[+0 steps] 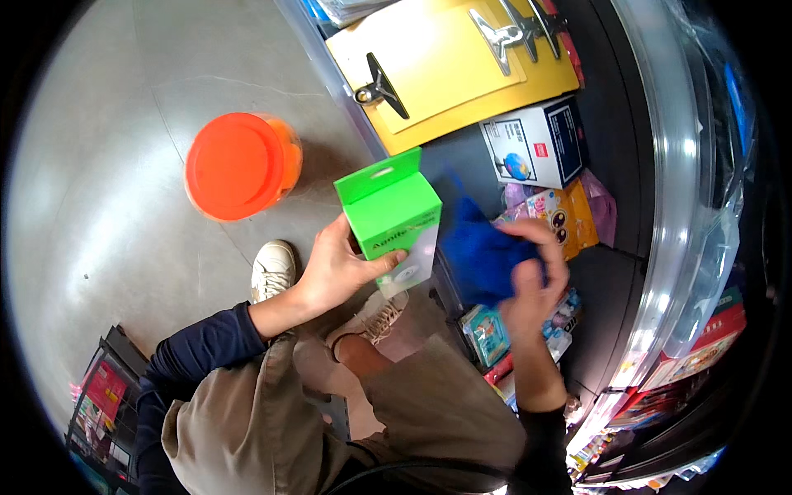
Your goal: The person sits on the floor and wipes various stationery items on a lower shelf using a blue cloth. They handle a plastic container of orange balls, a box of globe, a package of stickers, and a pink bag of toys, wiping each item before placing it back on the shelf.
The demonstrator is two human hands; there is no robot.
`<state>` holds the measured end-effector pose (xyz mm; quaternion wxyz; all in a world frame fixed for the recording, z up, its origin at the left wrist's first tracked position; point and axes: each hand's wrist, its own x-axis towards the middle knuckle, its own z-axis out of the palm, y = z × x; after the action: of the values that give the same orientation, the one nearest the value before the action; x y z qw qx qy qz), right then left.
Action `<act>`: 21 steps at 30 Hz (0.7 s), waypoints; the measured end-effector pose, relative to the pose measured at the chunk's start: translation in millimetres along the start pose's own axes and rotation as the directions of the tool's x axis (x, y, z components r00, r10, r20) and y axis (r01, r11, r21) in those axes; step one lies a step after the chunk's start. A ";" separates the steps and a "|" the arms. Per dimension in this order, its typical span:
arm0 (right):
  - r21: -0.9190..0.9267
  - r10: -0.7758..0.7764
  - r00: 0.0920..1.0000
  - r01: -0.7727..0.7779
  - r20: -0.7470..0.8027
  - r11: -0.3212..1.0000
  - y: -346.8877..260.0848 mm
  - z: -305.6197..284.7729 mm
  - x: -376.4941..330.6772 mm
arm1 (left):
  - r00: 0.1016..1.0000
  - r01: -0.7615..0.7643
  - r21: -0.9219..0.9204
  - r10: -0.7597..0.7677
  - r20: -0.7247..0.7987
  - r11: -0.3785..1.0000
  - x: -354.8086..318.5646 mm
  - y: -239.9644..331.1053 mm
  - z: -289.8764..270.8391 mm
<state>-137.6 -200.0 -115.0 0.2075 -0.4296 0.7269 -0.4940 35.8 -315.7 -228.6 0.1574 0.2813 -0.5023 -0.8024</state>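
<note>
My left hand [334, 268] grips a green and white cardboard box [396, 219] with a hang tab on top, its thumb across the front face. My right hand [535, 285] is at a blurred dark blue thing [483, 256] that looks like soft cloth, over the shelf. Thumb and fingers there are curved and smeared by motion. Blue shows between them, but whether they grip it I cannot make out. Just beyond that hand lies an orange packet [577, 219] with cartoon eyes, partly on purple plastic.
Yellow clipboards [445, 66] with metal clips lie at the shelf's far end, beside a white and dark blue globe box [532, 144]. An orange-lidded clear tub [235, 167] stands on the grey floor. A dark crate [103, 404] is at lower left. Small packs [485, 334] lie near my right wrist.
</note>
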 end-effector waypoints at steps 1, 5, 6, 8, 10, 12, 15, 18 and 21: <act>-0.076 -0.128 0.984 0.138 0.123 0.988 -7.4 18.3 8.5 | 0.999 -0.027 0.170 0.030 -0.014 0.985 -0.9 -1.4 1.4; -0.377 -0.420 0.830 0.545 0.367 0.749 2.2 82.0 19.1 | 0.974 -0.206 0.416 0.146 0.171 0.886 -4.8 -9.8 -13.2; -0.393 -0.432 0.826 0.555 0.363 0.733 9.6 85.9 18.7 | 0.979 -0.178 0.422 0.119 0.163 0.889 -4.0 -8.4 -15.1; -0.328 -0.443 0.842 0.530 0.307 0.782 14.1 82.8 18.9 | 0.990 -0.107 0.433 0.056 0.128 0.895 -12.3 -10.6 -17.2; -0.290 -0.451 0.868 0.496 0.210 0.819 24.8 73.3 21.2 | 0.987 0.055 0.211 -0.085 0.138 0.976 -15.4 -13.1 -15.7; -0.261 -0.275 0.956 0.292 0.104 0.920 37.0 61.4 26.5 | 0.987 0.139 -0.231 -0.116 0.109 0.963 -16.0 0.6 -7.8; -0.189 -0.276 0.959 0.285 0.072 0.940 37.2 58.8 17.0 | 0.989 0.135 -0.337 -0.108 0.099 0.932 -13.5 1.3 -13.4; -0.170 -0.257 0.956 0.279 0.138 0.945 31.2 63.1 -3.9 | 0.993 0.098 -0.474 -0.119 -0.014 0.875 -18.5 7.7 -18.2; -0.068 -0.301 0.941 0.314 0.157 0.947 36.7 57.6 -11.1 | 0.980 -0.020 -0.519 -0.087 -0.181 0.855 -22.7 20.7 -22.0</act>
<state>-105.2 -216.6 -173.8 0.1600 -0.5818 0.6556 -0.4539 66.6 -328.6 -210.8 0.2622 0.3155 -0.2448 -0.8785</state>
